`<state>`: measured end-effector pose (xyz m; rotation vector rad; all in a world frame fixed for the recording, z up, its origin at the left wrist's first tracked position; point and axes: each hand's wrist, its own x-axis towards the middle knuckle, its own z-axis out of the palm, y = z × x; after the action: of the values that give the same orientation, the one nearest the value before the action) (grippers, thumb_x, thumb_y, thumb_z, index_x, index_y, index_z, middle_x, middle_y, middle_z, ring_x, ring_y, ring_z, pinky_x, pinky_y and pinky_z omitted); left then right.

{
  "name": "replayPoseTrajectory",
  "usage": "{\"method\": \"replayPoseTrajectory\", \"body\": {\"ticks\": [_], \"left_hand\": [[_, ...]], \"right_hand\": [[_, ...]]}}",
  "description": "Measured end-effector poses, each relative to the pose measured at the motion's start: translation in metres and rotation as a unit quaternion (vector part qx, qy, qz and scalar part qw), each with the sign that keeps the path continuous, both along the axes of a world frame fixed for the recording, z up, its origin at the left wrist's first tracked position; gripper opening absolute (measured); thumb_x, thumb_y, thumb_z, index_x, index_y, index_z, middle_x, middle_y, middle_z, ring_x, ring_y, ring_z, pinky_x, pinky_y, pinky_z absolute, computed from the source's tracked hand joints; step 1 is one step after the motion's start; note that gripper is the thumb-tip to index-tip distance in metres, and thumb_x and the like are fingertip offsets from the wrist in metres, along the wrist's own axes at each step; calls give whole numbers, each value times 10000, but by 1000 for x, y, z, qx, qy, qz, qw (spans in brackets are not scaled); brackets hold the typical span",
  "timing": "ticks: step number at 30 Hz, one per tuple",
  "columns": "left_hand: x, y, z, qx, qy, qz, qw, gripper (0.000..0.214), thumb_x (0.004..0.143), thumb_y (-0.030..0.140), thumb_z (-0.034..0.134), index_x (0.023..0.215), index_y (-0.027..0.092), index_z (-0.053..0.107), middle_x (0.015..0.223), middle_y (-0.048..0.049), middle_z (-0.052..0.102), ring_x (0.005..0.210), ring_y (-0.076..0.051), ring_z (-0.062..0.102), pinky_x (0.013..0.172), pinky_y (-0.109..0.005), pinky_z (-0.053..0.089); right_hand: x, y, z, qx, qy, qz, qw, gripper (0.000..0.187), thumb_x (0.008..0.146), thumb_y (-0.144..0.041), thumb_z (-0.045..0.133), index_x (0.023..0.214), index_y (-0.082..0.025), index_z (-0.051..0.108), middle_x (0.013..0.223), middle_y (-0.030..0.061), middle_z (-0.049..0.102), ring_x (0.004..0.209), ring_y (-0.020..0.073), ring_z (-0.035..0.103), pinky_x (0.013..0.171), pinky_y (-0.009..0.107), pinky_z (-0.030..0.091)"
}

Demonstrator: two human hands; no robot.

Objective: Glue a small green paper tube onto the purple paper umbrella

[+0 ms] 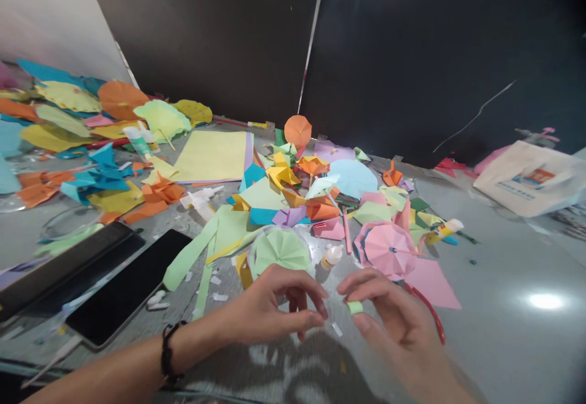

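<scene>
In the head view my right hand [398, 318] pinches a small light green paper roll [354, 307] between thumb and fingers, above the grey table [499, 349]. My left hand [284, 303] hovers opposite it, fingers curved and slightly apart, with nothing visible in them. A dark braided bracelet circles my left wrist. Just beyond my left hand lies a pleated light green paper disc [281, 249]. Between and beyond the hands stands a small white-capped glue bottle [332, 256]. A pleated pink paper disc [387, 248] lies past my right hand, with red-handled scissors [430, 312] partly hidden beside that hand.
Coloured paper scraps and folded pieces cover the back and left. A black phone [130, 288] with a cable lies at left, beside a dark case [64, 270] and white earbuds [157, 300]. A yellow glue stick [444, 232] and a white bag [531, 178] are at right.
</scene>
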<state>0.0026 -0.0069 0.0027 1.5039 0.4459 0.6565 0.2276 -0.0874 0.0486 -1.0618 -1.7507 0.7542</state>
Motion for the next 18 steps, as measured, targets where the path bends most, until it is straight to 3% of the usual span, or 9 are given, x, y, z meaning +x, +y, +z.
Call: {"method": "replayPoseTrajectory", "body": {"ticks": [4, 7, 10, 15, 18], "left_hand": [[1, -1, 2, 106, 15, -56, 993, 181, 904, 297, 769, 859, 130, 822, 708, -88, 779, 593, -119, 662, 612, -193, 521], [1, -2, 3, 141, 4, -122, 982, 192, 922, 288, 744, 874, 124, 830, 720, -110, 787, 596, -132, 655, 604, -206, 504], [2, -3, 3, 167, 7, -144, 975, 196, 944, 286, 715, 907, 130, 828, 750, -117, 799, 605, -141, 667, 608, -215, 505], [-3, 1, 6, 236, 25, -90, 967, 219, 989, 279, 648, 909, 140, 798, 721, -76, 772, 607, -136, 658, 630, -222, 503], [-9, 11, 10, 351, 88, -11, 932, 232, 1024, 267, 574, 974, 159, 773, 812, -80, 763, 713, -164, 690, 684, -256, 497]], "right_hand": [[8, -6, 3, 14, -17, -44, 999, 56, 1048, -287, 601, 1068, -276, 651, 1051, 55, 714, 1004, 192, 709, 887, 314, 615], [9, -6, 1, 3, -39, -65, 997, 50, 1046, -281, 593, 1046, -262, 639, 1015, 53, 712, 962, 191, 705, 859, 299, 610], [4, -2, -3, -18, -64, -62, 996, 60, 1040, -288, 601, 1023, -248, 643, 981, 45, 703, 892, 181, 691, 791, 275, 598], [-5, 7, -12, -61, -22, -35, 997, 51, 1038, -286, 618, 1031, -245, 647, 960, 21, 682, 859, 156, 662, 779, 257, 574], [-4, 11, -18, -91, 13, -43, 995, 106, 1037, -343, 641, 1030, -237, 649, 965, 28, 669, 849, 158, 662, 780, 269, 571]]}}
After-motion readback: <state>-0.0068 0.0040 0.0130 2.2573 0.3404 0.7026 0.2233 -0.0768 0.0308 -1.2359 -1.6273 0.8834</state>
